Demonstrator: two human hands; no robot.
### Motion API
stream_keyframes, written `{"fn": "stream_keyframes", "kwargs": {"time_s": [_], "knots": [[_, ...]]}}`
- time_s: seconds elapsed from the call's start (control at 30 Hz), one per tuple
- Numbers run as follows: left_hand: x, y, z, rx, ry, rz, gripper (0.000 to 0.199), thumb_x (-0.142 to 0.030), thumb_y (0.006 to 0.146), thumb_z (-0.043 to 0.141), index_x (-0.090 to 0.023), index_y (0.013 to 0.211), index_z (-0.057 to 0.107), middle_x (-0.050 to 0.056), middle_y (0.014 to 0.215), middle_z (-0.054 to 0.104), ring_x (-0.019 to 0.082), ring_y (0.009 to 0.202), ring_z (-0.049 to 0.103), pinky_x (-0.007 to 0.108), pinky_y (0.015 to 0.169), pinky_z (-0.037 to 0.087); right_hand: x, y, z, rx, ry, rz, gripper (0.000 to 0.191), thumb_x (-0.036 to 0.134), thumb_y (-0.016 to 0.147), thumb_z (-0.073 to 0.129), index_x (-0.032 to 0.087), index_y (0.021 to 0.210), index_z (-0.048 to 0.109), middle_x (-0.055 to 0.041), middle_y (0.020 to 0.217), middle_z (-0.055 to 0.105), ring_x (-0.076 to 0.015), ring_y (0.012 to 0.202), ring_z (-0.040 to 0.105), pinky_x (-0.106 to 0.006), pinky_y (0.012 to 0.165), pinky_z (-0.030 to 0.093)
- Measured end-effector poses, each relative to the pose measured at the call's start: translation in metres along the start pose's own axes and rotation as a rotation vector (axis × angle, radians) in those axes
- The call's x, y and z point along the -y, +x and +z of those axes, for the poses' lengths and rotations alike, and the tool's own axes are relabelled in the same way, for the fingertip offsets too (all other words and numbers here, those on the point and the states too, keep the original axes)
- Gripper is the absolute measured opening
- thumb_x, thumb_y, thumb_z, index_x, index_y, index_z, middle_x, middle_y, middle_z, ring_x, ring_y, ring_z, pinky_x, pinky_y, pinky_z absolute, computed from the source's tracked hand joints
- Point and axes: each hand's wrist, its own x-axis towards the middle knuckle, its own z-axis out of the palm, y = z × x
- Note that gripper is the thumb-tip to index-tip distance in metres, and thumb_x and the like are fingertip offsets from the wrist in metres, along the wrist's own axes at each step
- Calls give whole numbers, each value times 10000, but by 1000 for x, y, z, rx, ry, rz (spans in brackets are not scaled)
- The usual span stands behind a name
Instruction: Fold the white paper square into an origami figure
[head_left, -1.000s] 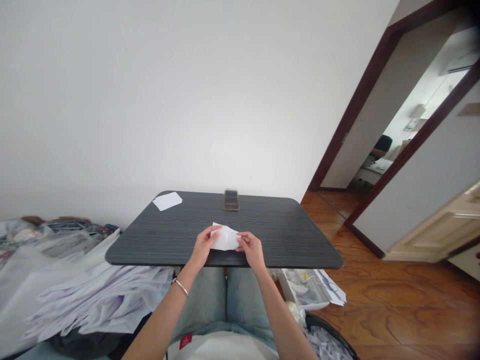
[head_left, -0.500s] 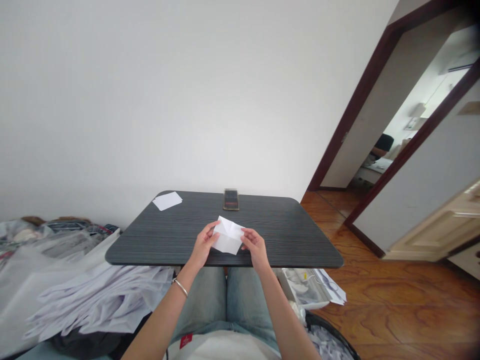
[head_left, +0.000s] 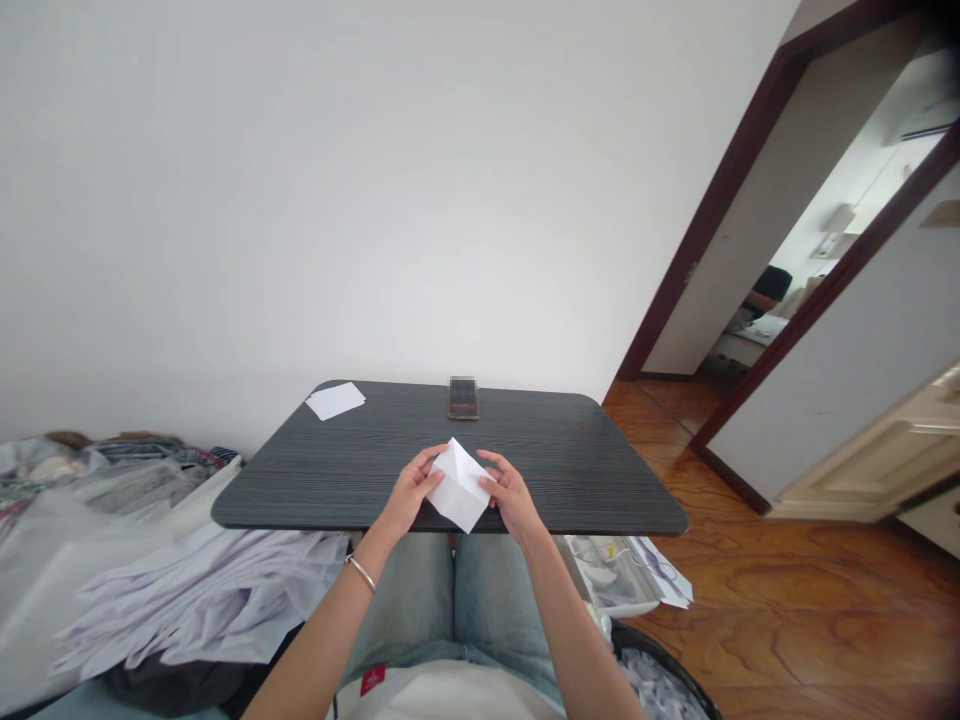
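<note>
And here we have the left hand (head_left: 411, 490) and right hand (head_left: 516, 498) bare, bare forearms (head_left: 574, 625) too, with a slim silvery bracelet (head_left: 361, 574) ringing the left wrist! Down we go to faded blue jeans (head_left: 420, 590), paler along the thighs, and now we catch a white top (head_left: 450, 690) wearing a bright red tag (head_left: 372, 681), its pale marking too small for us to read.

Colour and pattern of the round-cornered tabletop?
The round-cornered tabletop is dark grey with fine wood-grain-like streaks; best seen in the head view.
</note>
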Motion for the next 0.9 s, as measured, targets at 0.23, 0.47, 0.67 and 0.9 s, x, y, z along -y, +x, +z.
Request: {"fn": "stream_keyframes", "kwargs": {"time_s": [0.23,0.47,0.67,0.9], "knots": [[-1,-2,1,76,41,-49,467,-286,737,629,-187,1170,485,66,861,655,130,619,564,193,526,383,-1,-3,0,141,50,53,301,220,613,733,198,899,641,-18,805,670,-125,628,577,-222,558,415],[-1,1,2,-63,11,30,435,-245,710,658,-186,1124,537,16,823,577,92,652,530,174,549,399,-8,0,-4,-11,-8,-51,294,201,595,732,192,880,664,18,669,630,-54,461,432,-162,376,266],[1,3,2,14,-35,6,554,-229,691,671,-226,1206,469,24,886,589,111,690,554,215,590,435,-6,4,-4,-243,41,-164,358,193,590,728,204,936,635,5,764,636,-76,529,473,-166,389,338],[6,3,0,29,74,-17,423,-146,634,702,-174,1042,595,51,948,637,145,803,565,219,637,424,-6,3,-2,-231,6,-161,432,190,581,731,191,999,620,-28,874,648,-111,599,534,-188,414,386]]}}
